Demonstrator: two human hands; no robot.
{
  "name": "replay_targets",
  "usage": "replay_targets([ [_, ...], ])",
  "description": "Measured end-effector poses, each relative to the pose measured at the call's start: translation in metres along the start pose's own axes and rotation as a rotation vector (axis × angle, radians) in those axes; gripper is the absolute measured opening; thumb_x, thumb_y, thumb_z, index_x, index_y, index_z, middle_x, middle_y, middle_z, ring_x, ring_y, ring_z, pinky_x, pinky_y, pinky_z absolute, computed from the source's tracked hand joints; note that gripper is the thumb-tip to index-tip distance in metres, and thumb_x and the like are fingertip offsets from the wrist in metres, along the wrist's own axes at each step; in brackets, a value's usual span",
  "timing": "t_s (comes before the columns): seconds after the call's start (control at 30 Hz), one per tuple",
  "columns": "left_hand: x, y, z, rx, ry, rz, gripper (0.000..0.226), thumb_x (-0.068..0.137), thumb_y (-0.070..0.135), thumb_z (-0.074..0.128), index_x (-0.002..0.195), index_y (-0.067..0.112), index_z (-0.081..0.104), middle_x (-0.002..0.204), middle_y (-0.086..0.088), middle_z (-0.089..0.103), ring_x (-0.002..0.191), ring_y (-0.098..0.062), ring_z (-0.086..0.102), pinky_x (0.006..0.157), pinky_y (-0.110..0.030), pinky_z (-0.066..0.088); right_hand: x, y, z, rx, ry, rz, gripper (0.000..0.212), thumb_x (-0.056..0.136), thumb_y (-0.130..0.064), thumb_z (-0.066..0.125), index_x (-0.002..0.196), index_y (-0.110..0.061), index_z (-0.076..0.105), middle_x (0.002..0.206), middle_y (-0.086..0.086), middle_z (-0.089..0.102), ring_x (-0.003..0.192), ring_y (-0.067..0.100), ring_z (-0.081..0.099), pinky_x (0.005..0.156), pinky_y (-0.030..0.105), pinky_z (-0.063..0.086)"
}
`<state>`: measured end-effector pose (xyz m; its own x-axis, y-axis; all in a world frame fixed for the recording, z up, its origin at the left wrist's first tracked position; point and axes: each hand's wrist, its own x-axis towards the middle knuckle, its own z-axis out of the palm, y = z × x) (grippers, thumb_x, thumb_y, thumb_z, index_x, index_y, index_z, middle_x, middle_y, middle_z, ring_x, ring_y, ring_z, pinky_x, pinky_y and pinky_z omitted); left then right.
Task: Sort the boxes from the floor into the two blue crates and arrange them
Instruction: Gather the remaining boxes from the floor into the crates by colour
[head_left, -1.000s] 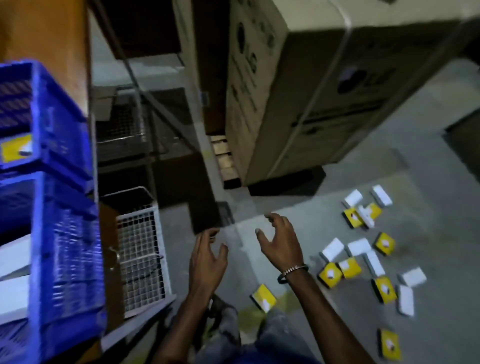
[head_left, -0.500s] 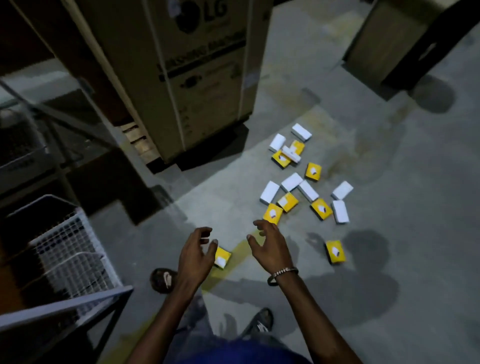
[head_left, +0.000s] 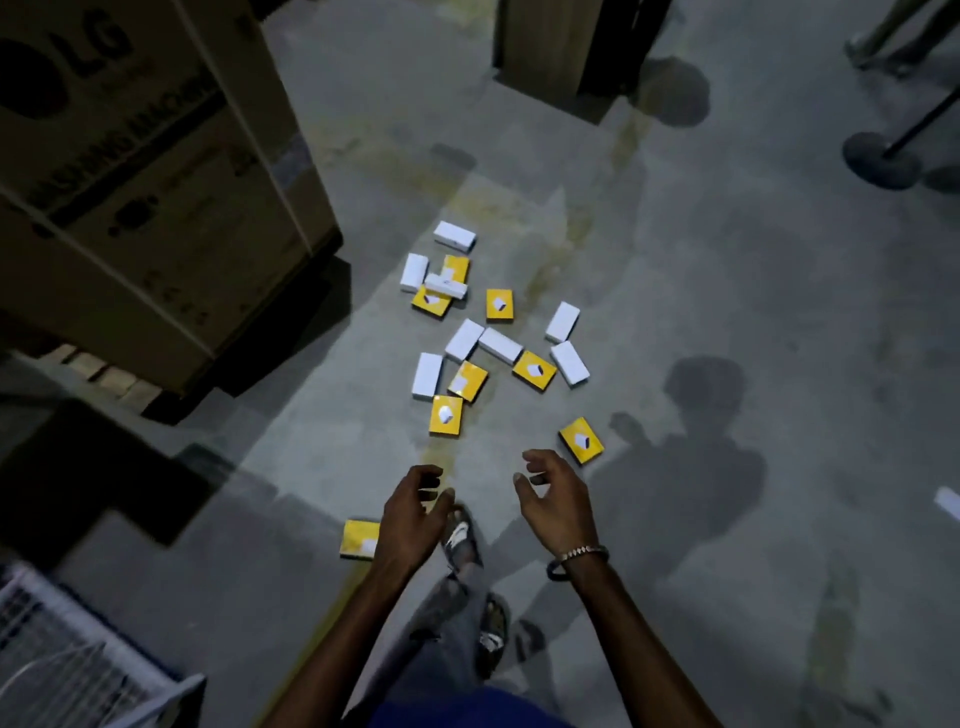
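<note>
Head view: both hands hang empty with loosely curled fingers, left hand (head_left: 413, 512) beside a lone yellow box (head_left: 359, 539) at seven o'clock, right hand (head_left: 553, 501) near another yellow box (head_left: 581, 440), probably readied for grabbing. Mixed white and yellow boxes (head_left: 483, 340) lie scattered toward twelve o'clock. The blue crates are out of view.

Warehouse: appliance carton (head_left: 135, 171), concrete floor (head_left: 727, 312)

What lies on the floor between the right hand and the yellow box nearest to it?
In the head view, only bare grey floor lies between the right hand and the nearest yellow box. The hand holds nothing and does not touch the box.
</note>
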<state>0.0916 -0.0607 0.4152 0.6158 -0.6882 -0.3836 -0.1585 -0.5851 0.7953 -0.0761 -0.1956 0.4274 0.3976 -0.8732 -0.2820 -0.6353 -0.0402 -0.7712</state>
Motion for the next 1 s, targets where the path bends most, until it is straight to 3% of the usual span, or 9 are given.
replay_targets([
  [0.2, 0.072, -0.018, 0.05, 0.035, -0.106, -0.173, 0.022, 0.095, 0.02, 0.072, 0.115, 0.019, 0.064, 0.101, 0.0, 0.072, 0.091, -0.021, 0.071, 0.074, -0.028, 0.054, 0.07, 0.043, -0.009, -0.043, -0.035, 0.159, 0.024, 0.088, -0.018, 0.075, 0.111, -0.021, 0.069, 0.1, 0.001, 0.071, 0.083, 0.015, 0.07, 0.077, 0.031, 0.056],
  [0.3, 0.111, -0.038, 0.079, 0.084, -0.141, -0.211, 0.022, 0.09, 0.033, 0.068, 0.111, 0.028, 0.061, 0.092, 0.006, 0.071, 0.086, -0.02, 0.072, 0.076, -0.039, 0.058, 0.117, 0.071, -0.004, -0.08, -0.1, 0.26, 0.023, 0.088, -0.015, 0.074, 0.11, -0.019, 0.069, 0.095, 0.004, 0.071, 0.08, 0.015, 0.068, 0.078, 0.027, 0.053],
  [0.43, 0.168, -0.059, 0.129, 0.139, -0.216, -0.212, 0.027, 0.092, 0.043, 0.058, 0.114, 0.027, 0.06, 0.087, 0.011, 0.069, 0.082, -0.013, 0.07, 0.074, -0.037, 0.057, 0.191, 0.13, 0.009, -0.108, -0.149, 0.388, 0.023, 0.088, -0.016, 0.071, 0.111, -0.018, 0.069, 0.091, 0.004, 0.072, 0.083, 0.019, 0.067, 0.078, 0.024, 0.048],
  [0.57, 0.235, -0.093, 0.191, 0.105, -0.281, -0.279, 0.025, 0.094, 0.031, 0.065, 0.117, 0.022, 0.062, 0.088, 0.006, 0.071, 0.081, -0.01, 0.07, 0.075, -0.032, 0.056, 0.269, 0.243, 0.034, -0.14, -0.224, 0.581, 0.037, 0.083, -0.025, 0.082, 0.115, -0.017, 0.066, 0.096, 0.005, 0.07, 0.094, 0.026, 0.069, 0.086, 0.028, 0.052],
  [0.67, 0.285, -0.145, 0.257, -0.041, -0.232, -0.432, 0.021, 0.096, 0.012, 0.071, 0.116, 0.011, 0.065, 0.083, -0.002, 0.073, 0.074, -0.006, 0.072, 0.063, -0.018, 0.051, 0.339, 0.351, 0.061, -0.196, -0.304, 0.676, 0.063, 0.079, -0.028, 0.088, 0.131, -0.013, 0.057, 0.12, 0.014, 0.067, 0.112, 0.029, 0.065, 0.086, 0.025, 0.044],
  [0.73, 0.307, -0.196, 0.309, -0.124, -0.197, -0.586, 0.023, 0.097, 0.011, 0.071, 0.119, 0.01, 0.066, 0.089, -0.007, 0.076, 0.085, -0.024, 0.075, 0.064, -0.027, 0.053, 0.378, 0.425, 0.085, -0.209, -0.318, 0.733, 0.076, 0.078, -0.03, 0.088, 0.14, -0.01, 0.05, 0.135, 0.017, 0.061, 0.124, 0.03, 0.059, 0.096, 0.029, 0.044],
  [0.8, 0.321, -0.248, 0.364, -0.119, -0.171, -0.611, 0.021, 0.095, 0.019, 0.073, 0.115, 0.019, 0.066, 0.087, 0.0, 0.077, 0.083, -0.023, 0.075, 0.066, -0.031, 0.054, 0.412, 0.495, 0.105, -0.27, -0.327, 0.764, 0.082, 0.08, -0.038, 0.085, 0.147, -0.01, 0.045, 0.147, 0.016, 0.053, 0.134, 0.031, 0.052, 0.107, 0.035, 0.043],
  [0.9, 0.334, -0.317, 0.447, -0.086, -0.231, -0.638, 0.02, 0.091, 0.035, 0.076, 0.106, 0.036, 0.062, 0.089, 0.004, 0.075, 0.086, -0.023, 0.074, 0.072, -0.037, 0.055, 0.455, 0.59, 0.136, -0.384, -0.353, 0.729, 0.088, 0.082, -0.042, 0.081, 0.152, -0.007, 0.04, 0.153, 0.017, 0.047, 0.139, 0.033, 0.047, 0.108, 0.036, 0.041],
  [1.0, 0.35, -0.357, 0.523, -0.092, -0.305, -0.637, 0.028, 0.089, 0.032, 0.074, 0.115, 0.032, 0.063, 0.102, 0.004, 0.073, 0.096, -0.023, 0.072, 0.087, -0.041, 0.058, 0.487, 0.677, 0.163, -0.504, -0.304, 0.615, 0.119, 0.052, -0.07, 0.08, 0.147, -0.009, 0.043, 0.148, 0.019, 0.049, 0.139, 0.034, 0.048, 0.105, 0.039, 0.045],
])
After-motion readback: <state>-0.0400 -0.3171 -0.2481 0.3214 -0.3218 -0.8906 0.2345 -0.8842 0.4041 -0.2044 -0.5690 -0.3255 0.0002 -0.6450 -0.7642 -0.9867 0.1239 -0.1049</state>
